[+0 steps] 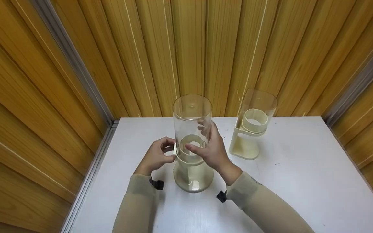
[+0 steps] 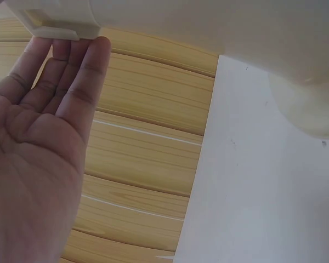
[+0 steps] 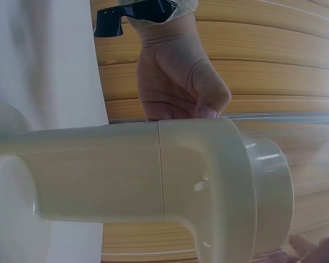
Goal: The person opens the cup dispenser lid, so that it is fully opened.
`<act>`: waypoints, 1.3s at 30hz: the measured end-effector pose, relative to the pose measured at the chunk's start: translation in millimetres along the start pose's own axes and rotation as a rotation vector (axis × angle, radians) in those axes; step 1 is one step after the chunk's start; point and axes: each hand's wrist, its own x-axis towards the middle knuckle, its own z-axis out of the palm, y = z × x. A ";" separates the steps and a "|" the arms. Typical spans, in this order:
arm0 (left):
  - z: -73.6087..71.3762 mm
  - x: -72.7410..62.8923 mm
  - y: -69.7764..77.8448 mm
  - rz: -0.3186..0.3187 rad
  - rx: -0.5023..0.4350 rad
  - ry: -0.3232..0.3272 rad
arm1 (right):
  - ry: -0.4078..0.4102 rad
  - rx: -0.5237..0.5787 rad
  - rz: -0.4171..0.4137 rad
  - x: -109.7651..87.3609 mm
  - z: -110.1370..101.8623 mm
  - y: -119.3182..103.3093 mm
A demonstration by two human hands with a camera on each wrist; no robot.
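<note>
A tall clear cylinder [image 1: 192, 113] stands upright in a cream dispenser stand [image 1: 195, 183] with a round base, near the middle of the white table. A cream ring [image 1: 191, 158] shows through the cylinder's lower part. From the right, my right hand [image 1: 214, 150] grips the cylinder, thumb across the front and fingers behind. My left hand [image 1: 157, 155] pinches a pale piece on the stand's left side between thumb and fingers. In the left wrist view its fingertips touch a cream tab [image 2: 60, 32]. The stand's cream neck [image 3: 98, 175] fills much of the right wrist view.
A second cream stand [image 1: 244, 149] with a clear curved panel [image 1: 260, 100] and a cream ring [image 1: 255, 121] stands behind and to the right. The white table [image 1: 299, 184] is bounded by wood-patterned walls [image 1: 188, 58] at the back and sides.
</note>
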 end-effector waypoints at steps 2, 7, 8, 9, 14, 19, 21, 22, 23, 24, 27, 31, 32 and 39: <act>0.4 0.1 -0.5 -0.004 0.005 -0.002 | 0.010 -0.008 -0.003 -1.9 0.0 0.5; -0.6 0.3 -1.7 0.000 0.003 -0.001 | 0.026 -0.021 -0.030 -5.3 0.9 0.7; -1.0 0.4 -1.7 0.001 0.005 0.000 | 0.027 -0.018 -0.036 -5.6 1.2 0.6; -1.3 0.5 -1.9 0.001 0.006 0.000 | 0.031 -0.018 -0.043 -5.7 1.5 1.1; -3.3 -0.5 -2.6 0.001 0.011 -0.002 | 0.034 -0.019 -0.070 -6.9 4.2 2.0; -5.5 -0.7 -3.6 0.014 -0.008 -0.002 | 0.027 -0.040 -0.101 -8.1 7.2 -0.3; -6.1 -1.3 -3.9 0.012 -0.005 0.000 | 0.024 -0.052 -0.102 -9.2 8.2 -0.9; -6.3 -1.9 -3.9 0.007 -0.002 0.001 | 0.023 -0.055 -0.103 -9.7 8.5 -0.9; -6.5 -2.4 -3.8 0.003 0.002 0.001 | 0.022 -0.058 -0.101 -10.4 8.9 -1.2; -6.5 -2.9 -3.7 0.000 0.007 0.000 | 0.022 -0.063 -0.103 -10.9 9.1 -0.9; -6.2 -2.9 -2.7 0.001 0.014 -0.007 | 0.019 -0.086 -0.113 -12.3 9.8 -2.4; -6.1 -1.2 -0.7 0.004 0.012 -0.010 | 0.009 -0.110 -0.124 -12.3 10.0 -5.9; -6.1 -0.9 -0.4 -0.001 0.013 -0.009 | 0.006 -0.111 -0.125 -12.0 10.0 -6.7; -7.1 -0.8 -2.0 -0.010 0.018 -0.018 | 0.000 -0.111 -0.078 -10.6 9.1 -7.6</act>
